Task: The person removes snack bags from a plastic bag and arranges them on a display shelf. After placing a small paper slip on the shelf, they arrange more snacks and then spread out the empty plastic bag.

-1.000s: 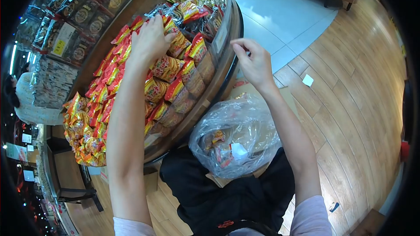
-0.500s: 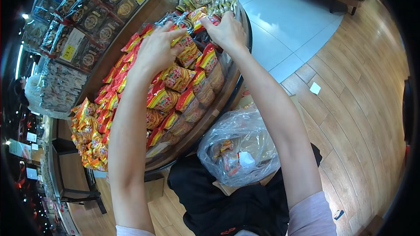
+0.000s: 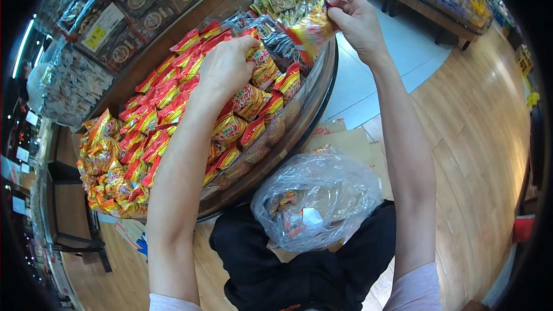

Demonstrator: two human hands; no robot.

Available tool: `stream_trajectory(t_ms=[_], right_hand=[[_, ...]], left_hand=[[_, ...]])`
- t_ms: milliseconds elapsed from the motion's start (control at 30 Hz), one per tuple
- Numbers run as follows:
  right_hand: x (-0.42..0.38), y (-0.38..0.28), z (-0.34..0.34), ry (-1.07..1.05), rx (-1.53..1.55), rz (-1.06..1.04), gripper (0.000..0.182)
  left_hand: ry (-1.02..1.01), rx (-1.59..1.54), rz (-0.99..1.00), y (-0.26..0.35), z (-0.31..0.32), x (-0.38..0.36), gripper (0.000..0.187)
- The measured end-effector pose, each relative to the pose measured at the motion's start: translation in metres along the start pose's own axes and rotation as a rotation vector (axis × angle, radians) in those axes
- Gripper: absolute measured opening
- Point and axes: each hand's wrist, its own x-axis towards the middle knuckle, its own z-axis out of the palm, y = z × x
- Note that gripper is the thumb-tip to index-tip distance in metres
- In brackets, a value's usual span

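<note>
My right hand [image 3: 358, 26] is raised over the far rim of the display, pinching a red-and-yellow snack packet [image 3: 314, 31] by its edge. That packet is blurred by motion and hangs off to the left of the fingers. Over the rows of similar red-and-yellow snack packets [image 3: 167, 95], my left hand [image 3: 226, 69] has its fingers curled round the top of a packet [image 3: 264, 64] in the back part of the pile. Its fingertips are partly hidden. Dark-wrapped packets [image 3: 273, 37] lie between the two hands.
A curved clear guard and wooden rim [image 3: 276, 152] bound the display. Below, between my knees, sits an open plastic bag [image 3: 345, 187] with some packets inside, beside flattened cardboard [image 3: 360, 150]. Boxed goods with price tags [image 3: 103, 26] rise at left; another display table [image 3: 423, 3] stands beyond.
My right hand has lifted a snack packet up and to the right, away from the pile. My left hand has closed its fingers at the packets. The view has shifted slightly.
</note>
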Motion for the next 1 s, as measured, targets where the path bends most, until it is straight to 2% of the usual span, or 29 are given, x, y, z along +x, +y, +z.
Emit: stream_trajectory(t_ms=[67,133,200,267,367,600,667,733,767,800,867,900,933,1000], right_hand=[[0.002,-0.007,-0.001,-0.105,-0.159,-0.013,0.013],[0.003,0.003,0.017,-0.045,-0.111,-0.06,0.015],[0.002,0.006,0.032,-0.029,-0.294,-0.289,0.016],[-0.006,-0.007,0.049,-0.016,-0.393,-0.344,0.018],[-0.011,-0.009,0.063,-0.034,-0.556,-0.677,0.018],[-0.03,0.015,0.081,-0.162,-0.556,-0.76,0.02],[-0.029,0.009,0.076,-0.184,-0.583,-0.723,0.019],[-0.026,0.002,0.073,0.035,-0.452,-0.487,0.016],[-0.023,0.002,0.071,0.191,-0.429,-0.447,0.013],[-0.022,0.007,0.072,0.191,-0.428,-0.447,0.013],[-0.027,0.022,0.072,0.414,-0.081,-0.101,0.016],[-0.035,0.022,0.076,0.404,0.174,0.133,0.022],[-0.041,0.021,0.083,0.46,0.284,0.24,0.025],[-0.05,0.032,0.099,0.539,0.281,0.321,0.027]], left_hand=[[0.004,0.016,0.015,0.0,0.0,-0.001,0.04],[0.005,0.014,0.028,0.0,-0.001,-0.001,0.037],[0.002,0.016,0.039,-0.001,-0.001,-0.001,0.035],[0.009,-0.037,0.078,-0.003,0.001,0.0,0.031],[0.005,-0.027,0.082,-0.007,0.004,0.001,0.03],[0.014,-0.006,0.115,-0.011,0.009,0.001,0.029],[0.033,-0.024,0.127,-0.009,0.008,0.0,0.029],[0.022,-0.031,0.125,-0.01,0.008,0.001,0.029],[0.06,-0.075,0.135,-0.012,0.01,0.001,0.03],[0.095,-0.12,0.146,-0.013,0.01,0.0,0.031],[0.037,-0.128,0.121,-0.014,0.006,0.0,0.031],[-0.02,-0.133,0.098,-0.012,0.004,0.002,0.033],[-0.02,-0.132,0.106,-0.01,0.002,0.002,0.033],[-0.107,-0.208,0.095,-0.008,-0.001,-0.001,0.043]])
